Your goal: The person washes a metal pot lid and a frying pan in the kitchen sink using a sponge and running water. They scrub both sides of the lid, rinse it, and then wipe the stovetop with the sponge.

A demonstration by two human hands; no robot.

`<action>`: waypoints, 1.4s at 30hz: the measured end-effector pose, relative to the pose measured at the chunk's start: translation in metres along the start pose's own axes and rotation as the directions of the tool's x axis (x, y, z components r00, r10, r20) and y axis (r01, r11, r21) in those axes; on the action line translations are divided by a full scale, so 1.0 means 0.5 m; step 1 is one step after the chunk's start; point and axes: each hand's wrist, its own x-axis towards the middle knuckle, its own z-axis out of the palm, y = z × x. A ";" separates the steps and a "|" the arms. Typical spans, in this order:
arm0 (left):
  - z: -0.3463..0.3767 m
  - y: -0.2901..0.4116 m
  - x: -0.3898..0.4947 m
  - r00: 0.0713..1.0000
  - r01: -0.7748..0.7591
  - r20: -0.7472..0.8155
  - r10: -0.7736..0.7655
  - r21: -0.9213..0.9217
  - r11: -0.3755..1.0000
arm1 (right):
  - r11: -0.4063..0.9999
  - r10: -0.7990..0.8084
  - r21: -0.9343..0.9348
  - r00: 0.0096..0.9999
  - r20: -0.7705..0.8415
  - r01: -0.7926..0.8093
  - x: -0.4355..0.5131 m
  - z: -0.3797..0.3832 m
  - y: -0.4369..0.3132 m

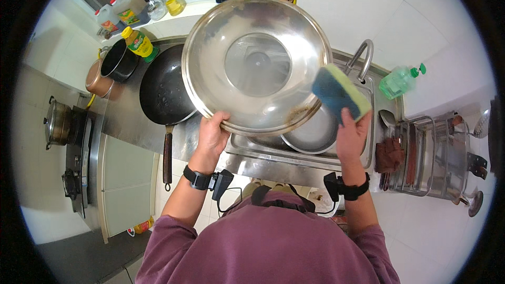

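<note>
A large round metal pot lid with a glass centre [258, 65] is held up over the sink's left part, its face towards me. My left hand [214, 132] grips its lower left rim, thumb on the near face. In my right hand [354, 134] is a sponge [342, 91], dark on one side and yellow-green on the other, at the lid's right rim; whether they touch I cannot tell. A brownish stain marks the lid's lower right. Behind and below the lid, a metal pan [315, 136] lies in the stainless steel sink [369, 142], partly hidden.
A black wok [163, 86] lies left of the lid, its handle over the counter edge. Beyond stand a black pot [119, 61] and a yellow-capped bottle [139, 44]. Right are the faucet [369, 57], a green soap bottle [396, 82] and a wire rack [422, 122].
</note>
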 end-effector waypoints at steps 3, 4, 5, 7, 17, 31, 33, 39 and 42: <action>0.008 -0.016 -0.004 0.996 0.083 -0.018 -0.082 0.086 0.993 | 0.952 -0.115 -0.247 0.957 0.266 0.183 -0.002 0.038 0.009; 0.011 -0.022 -0.005 0.997 0.069 0.027 -0.071 0.070 0.995 | 0.913 -0.154 -0.298 0.912 0.379 0.278 -0.004 0.055 0.014; 0.012 -0.026 -0.006 0.995 0.101 0.015 -0.102 0.078 0.992 | 0.866 -0.150 -0.356 0.861 0.487 0.352 -0.006 0.071 0.019; 0.014 -0.037 -0.009 0.988 0.145 0.050 -0.149 0.077 0.986 | 0.803 -0.081 -0.396 0.739 0.669 0.446 -0.014 0.096 0.025; -0.013 -0.073 -0.005 0.970 0.242 -0.010 -0.243 0.120 0.963 | 0.328 0.171 -0.656 0.641 0.749 0.680 -0.062 0.097 0.011; 0.027 -0.007 0.009 0.900 -0.388 0.202 0.387 0.775 0.500 | 0.402 -0.068 -0.512 0.582 0.810 0.759 -0.030 0.004 0.072; 0.042 0.023 0.000 0.702 -0.637 0.510 0.498 0.762 0.118 | 0.392 -0.056 -0.506 0.569 0.821 0.768 -0.033 0.002 0.076; 0.091 0.029 -0.003 0.515 -0.804 0.755 -0.407 0.589 0.076 | 0.402 -0.017 -0.496 0.548 0.836 0.770 -0.035 -0.003 0.076; 0.095 0.021 0.020 0.455 -0.821 0.790 -0.411 0.551 0.150 | 0.385 0.035 -0.552 0.586 0.810 0.740 -0.039 -0.008 0.066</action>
